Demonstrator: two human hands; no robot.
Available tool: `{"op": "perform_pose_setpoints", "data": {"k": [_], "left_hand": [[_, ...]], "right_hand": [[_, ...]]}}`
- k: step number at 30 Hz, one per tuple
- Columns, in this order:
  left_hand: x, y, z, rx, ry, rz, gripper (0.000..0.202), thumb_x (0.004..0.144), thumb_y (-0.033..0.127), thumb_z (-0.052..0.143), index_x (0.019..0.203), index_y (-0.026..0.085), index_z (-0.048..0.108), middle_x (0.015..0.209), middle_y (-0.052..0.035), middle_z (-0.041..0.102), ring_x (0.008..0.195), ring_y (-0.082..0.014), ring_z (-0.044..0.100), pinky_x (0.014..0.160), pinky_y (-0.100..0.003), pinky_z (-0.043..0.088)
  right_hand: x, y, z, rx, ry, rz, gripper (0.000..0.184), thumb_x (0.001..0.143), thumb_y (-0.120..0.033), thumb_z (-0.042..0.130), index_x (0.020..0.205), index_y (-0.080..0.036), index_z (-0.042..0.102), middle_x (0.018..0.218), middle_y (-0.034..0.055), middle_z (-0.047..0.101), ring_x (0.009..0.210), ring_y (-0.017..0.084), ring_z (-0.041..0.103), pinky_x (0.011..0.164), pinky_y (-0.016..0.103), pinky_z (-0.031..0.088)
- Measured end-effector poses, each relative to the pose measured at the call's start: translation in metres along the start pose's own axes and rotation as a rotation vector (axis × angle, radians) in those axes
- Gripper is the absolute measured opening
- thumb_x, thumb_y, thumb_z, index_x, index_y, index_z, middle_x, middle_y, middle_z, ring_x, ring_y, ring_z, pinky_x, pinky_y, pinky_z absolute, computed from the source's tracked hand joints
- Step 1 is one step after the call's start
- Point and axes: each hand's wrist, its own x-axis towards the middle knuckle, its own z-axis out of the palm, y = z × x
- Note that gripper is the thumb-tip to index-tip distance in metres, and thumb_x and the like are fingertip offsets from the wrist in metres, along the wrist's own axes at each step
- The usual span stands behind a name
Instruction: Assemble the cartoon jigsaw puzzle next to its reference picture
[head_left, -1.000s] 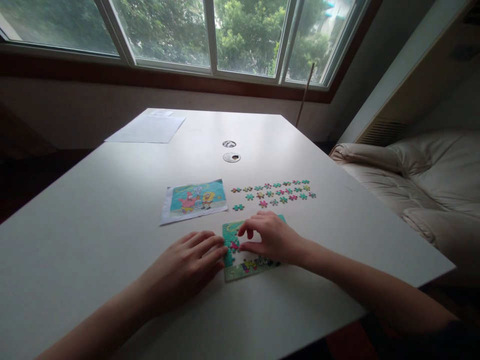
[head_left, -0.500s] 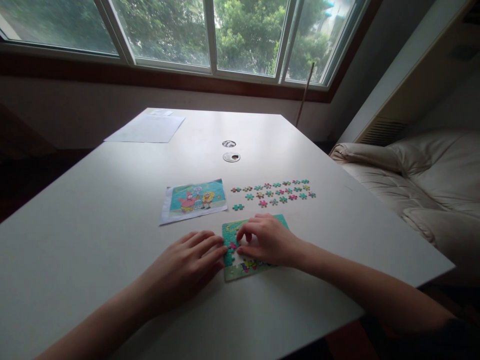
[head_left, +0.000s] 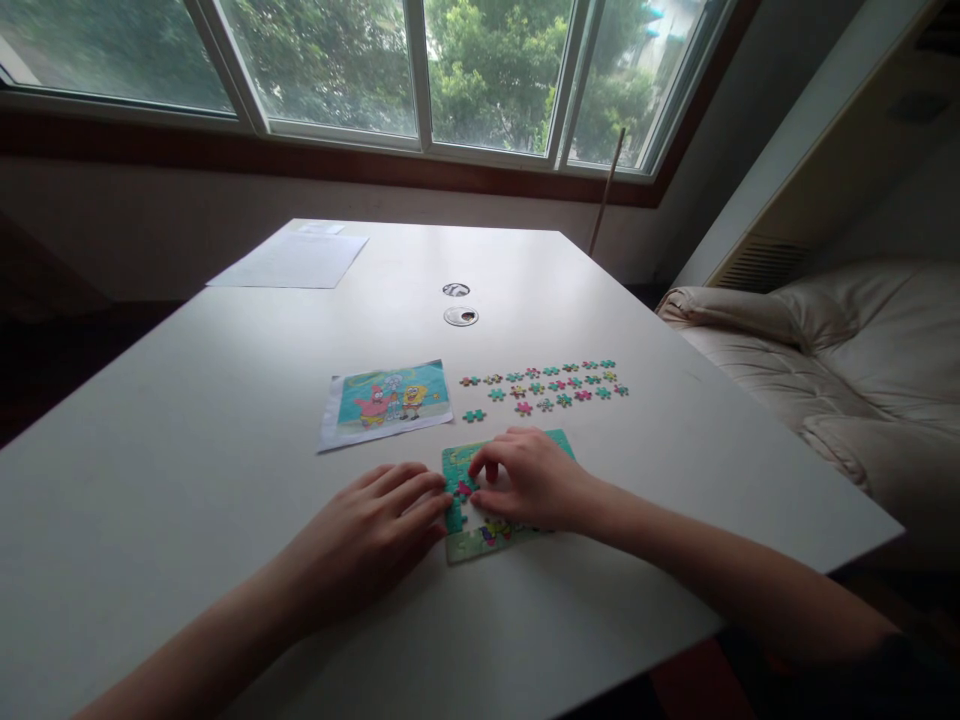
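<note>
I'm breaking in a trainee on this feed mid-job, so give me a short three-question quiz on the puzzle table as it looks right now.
1. True or false: the left hand lies flat on the table, fingertips at the left edge of the puzzle board.
2. Where does the reference picture lie relative to the loose pieces? A) to their left B) to their right C) on top of them
3. What colour is the piece at the right hand's fingertips?

Key: 1 true; 2 A; 3 pink.
</note>
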Motion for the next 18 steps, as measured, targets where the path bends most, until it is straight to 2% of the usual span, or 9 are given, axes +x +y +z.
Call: {"op": "perform_pose_setpoints", "data": {"k": [7,11,14,18], "left_hand": [[0.0003,-0.0005,0.0004,0.009,-0.009,-0.003,0.019,0.091,0.019,0.046,0.103,0.018,0.060,0.101,-0.0076,0.065,0.095,-0.0214,0.058,0.080,-0.035,0.048],[0.0002,-0.0005,0.0006,0.003,-0.027,-0.003,0.018,0.092,0.019,0.045,0.104,0.017,0.059,0.102,-0.0075,0.065,0.095,-0.0222,0.058,0.079,-0.036,0.048],[0.0000,-0.0012,0.0006,-0.033,-0.028,-0.015,0.018,0.092,0.019,0.046,0.105,0.018,0.059,0.104,-0.0069,0.065,0.096,-0.0221,0.057,0.081,-0.036,0.048],[-0.0002,-0.0025,0.0019,-0.129,-0.042,-0.081,0.018,0.091,0.019,0.047,0.102,0.020,0.060,0.101,-0.0059,0.065,0.096,-0.0205,0.057,0.082,-0.034,0.048]], "right_hand": [[0.0019,0.0060,-0.0044,0.036,-0.060,-0.039,0.012,0.075,-0.018,0.067,0.086,-0.017,0.069,0.076,0.0017,0.068,0.074,0.015,0.058,0.072,0.026,0.040],[0.0006,0.0059,-0.0045,0.053,-0.046,-0.055,0.012,0.078,-0.025,0.067,0.086,-0.016,0.068,0.077,0.0033,0.065,0.073,0.014,0.057,0.069,0.025,0.041],[0.0001,0.0041,-0.0032,0.039,-0.023,-0.058,0.017,0.073,-0.029,0.072,0.084,-0.016,0.067,0.077,0.0034,0.063,0.073,0.015,0.056,0.068,0.025,0.041],[0.0004,0.0031,-0.0021,0.084,-0.012,-0.060,0.015,0.071,-0.023,0.073,0.081,-0.016,0.064,0.079,0.0030,0.063,0.075,0.014,0.055,0.069,0.024,0.041]]}}
